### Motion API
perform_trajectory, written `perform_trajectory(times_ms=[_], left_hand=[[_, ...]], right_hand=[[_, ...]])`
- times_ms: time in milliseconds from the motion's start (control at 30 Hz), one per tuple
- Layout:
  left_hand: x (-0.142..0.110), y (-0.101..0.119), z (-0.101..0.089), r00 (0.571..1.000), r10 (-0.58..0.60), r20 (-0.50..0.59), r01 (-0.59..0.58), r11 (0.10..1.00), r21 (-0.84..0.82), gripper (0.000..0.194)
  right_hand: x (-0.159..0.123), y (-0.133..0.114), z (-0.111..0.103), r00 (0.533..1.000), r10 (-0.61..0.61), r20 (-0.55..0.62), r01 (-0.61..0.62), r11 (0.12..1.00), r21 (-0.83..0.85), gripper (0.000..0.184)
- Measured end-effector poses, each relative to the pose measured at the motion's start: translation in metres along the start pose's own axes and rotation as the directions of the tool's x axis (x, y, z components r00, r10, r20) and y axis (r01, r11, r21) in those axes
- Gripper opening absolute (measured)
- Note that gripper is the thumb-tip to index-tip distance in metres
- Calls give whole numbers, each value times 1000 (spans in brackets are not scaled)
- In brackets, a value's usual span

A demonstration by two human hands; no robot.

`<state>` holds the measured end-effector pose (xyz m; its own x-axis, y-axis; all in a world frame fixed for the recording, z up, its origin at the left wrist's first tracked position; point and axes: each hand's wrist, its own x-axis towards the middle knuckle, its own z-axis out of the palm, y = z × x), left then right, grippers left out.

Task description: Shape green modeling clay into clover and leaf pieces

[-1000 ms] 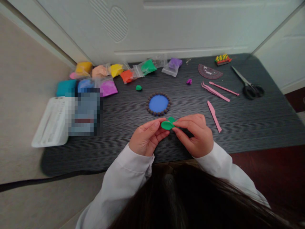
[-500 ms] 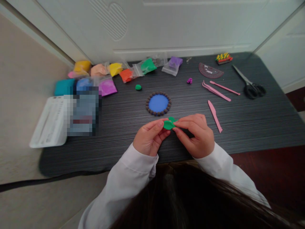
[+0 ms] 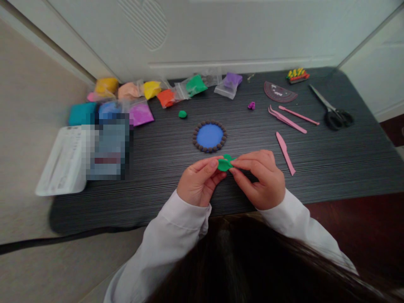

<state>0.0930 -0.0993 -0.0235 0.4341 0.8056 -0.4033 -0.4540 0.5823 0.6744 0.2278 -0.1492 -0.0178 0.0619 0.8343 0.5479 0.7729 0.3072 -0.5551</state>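
Observation:
Between my two hands, above the near part of the dark table, is a piece of green modelling clay (image 3: pixel 224 164) shaped into thin, leaf-like lobes. My left hand (image 3: pixel 199 181) pinches its left side between thumb and fingers. The fingertips of my right hand (image 3: pixel 260 179) are pressed together on its right end. Just beyond the hands lies a flat blue clay disc (image 3: pixel 209 135) ringed with small dark brown clay balls (image 3: pixel 205 149). A small green clay ball (image 3: pixel 182 114) rests farther back on the left.
Bagged coloured clay, including a green packet (image 3: pixel 195 85), lines the back left. A white tray (image 3: pixel 59 164) stands at the left edge. To the right lie a pink knife (image 3: pixel 285 153), pink tweezers (image 3: pixel 288 120), a thin pink tool (image 3: pixel 298 115), a protractor (image 3: pixel 279 92) and scissors (image 3: pixel 333 113).
The view has shifted very slightly. Both hands keep their grip on the green clay, whose lobes look slightly changed in shape or angle.

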Motion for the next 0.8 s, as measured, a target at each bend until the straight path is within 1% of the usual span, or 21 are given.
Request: perform_trajectory(times_ms=[167,233,367,533,667,800], left_hand=[[-2,6,1,999,-38,26,38,999,-11,14],[-4,9,1,999,-28,34,28,1000,14,16],[-8,11,0,997,69,41,-74,986,147,23],[-12,10,0,978,203,42,-205,922,328,27],[-14,11,1,966,258,20,-241,866,437,24],[-15,13,1,962,274,11,-248,851,463,21]], right_hand=[[0,0,-1,1000,6,-7,-6,1000,9,13],[-1,0,-1,1000,15,-7,-15,1000,20,14],[-2,1,-3,1000,29,12,-30,998,50,14],[-1,1,-4,999,29,43,-32,996,84,15],[0,1,-5,997,28,74,-36,994,106,15],[-1,1,-5,996,26,87,-36,993,113,16]])
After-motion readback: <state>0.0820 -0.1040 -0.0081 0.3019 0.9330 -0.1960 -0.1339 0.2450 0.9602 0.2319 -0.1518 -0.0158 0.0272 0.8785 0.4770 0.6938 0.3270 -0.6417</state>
